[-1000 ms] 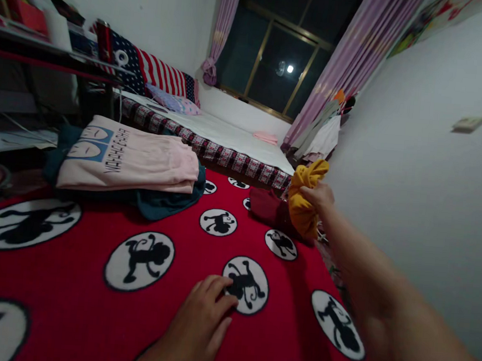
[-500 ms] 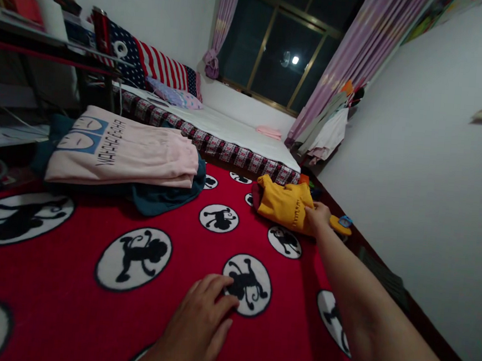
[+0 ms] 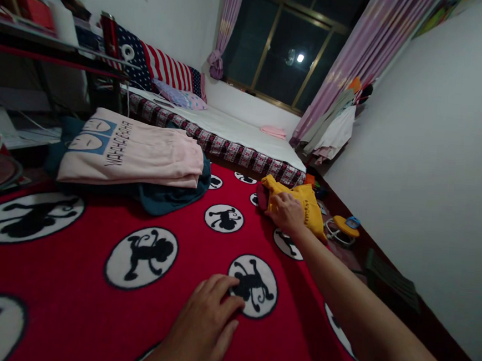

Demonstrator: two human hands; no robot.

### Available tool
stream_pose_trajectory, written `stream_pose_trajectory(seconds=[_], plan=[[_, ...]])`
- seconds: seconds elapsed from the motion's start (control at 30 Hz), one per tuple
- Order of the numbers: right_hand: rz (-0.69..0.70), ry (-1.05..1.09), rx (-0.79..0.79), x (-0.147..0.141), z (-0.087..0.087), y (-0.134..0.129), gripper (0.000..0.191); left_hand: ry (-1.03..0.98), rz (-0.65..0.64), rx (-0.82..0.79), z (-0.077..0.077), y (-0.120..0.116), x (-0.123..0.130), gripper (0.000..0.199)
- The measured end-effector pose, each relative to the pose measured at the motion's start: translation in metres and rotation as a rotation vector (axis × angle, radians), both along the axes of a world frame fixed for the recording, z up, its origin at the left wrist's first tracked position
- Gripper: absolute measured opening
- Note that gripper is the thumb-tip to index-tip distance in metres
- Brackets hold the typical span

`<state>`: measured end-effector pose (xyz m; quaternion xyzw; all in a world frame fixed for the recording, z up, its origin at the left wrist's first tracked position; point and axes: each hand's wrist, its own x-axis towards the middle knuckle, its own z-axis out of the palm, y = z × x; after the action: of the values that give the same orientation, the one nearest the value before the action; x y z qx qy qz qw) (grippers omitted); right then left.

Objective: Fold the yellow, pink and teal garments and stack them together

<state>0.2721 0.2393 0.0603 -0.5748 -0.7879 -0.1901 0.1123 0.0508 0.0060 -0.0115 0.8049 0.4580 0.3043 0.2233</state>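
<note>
Item, one right hand (image 3: 286, 211), seen from where I stand: arm stretched far out, palm down, fingers bent over the near side of a yellow garment (image 3: 315, 217); whether they pinch the cloth or merely press it, I cannot tell. Item, one left hand (image 3: 209, 317): nearer the body, fingers loosely curved and apart, nothing in them, resting by a monkey roundel of the red blanket (image 3: 191, 254). Handling note, in my judgement: settle the yellow garment with a flat palm and light pressure, smoothing from the middle towards its edges; at so long a reach, a hooked finger could drag the layer beneath askew, and the left hand, being free, might steady the blanket. Condition of the yellow garment: mustard-bright, soft-looking, gathered into a compact, uneven bundle with creases about the right hand's fingers; a short row of small dark marks, too small to read, shows just right of that hand; the part under the palm is hidden. Beneath it, emerging left of the right hand's fingertips, a dark red cloth (image 3: 262, 196). Item, beyond and left of the left hand, well apart: a pink garment (image 3: 151, 157), folded flat, dark lettering and blue face print uppermost, lying on a teal garment (image 3: 166, 201).
</note>
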Motion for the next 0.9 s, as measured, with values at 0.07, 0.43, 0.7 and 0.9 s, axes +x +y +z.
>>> stream_pose_trajectory(seconds=[0.07, 0.43, 0.7, 0.9], plan=[[-0.062, 0.005, -0.092, -0.008, -0.003, 0.001, 0.031, 0.001, -0.005, -0.003, 0.000, 0.000, 0.000, 0.034], [-0.013, 0.155, -0.090, -0.037, -0.026, 0.000, 0.026, 0.007, 0.000, 0.014, -0.002, 0.002, -0.001, 0.035], [-0.165, 0.124, -0.012, -0.035, -0.025, -0.001, 0.051, 0.018, 0.007, 0.019, -0.001, 0.001, -0.001, 0.033], [-0.156, 0.050, -0.160, -0.026, -0.008, 0.011, 0.054, 0.009, 0.001, 0.012, -0.001, 0.001, -0.001, 0.033]])
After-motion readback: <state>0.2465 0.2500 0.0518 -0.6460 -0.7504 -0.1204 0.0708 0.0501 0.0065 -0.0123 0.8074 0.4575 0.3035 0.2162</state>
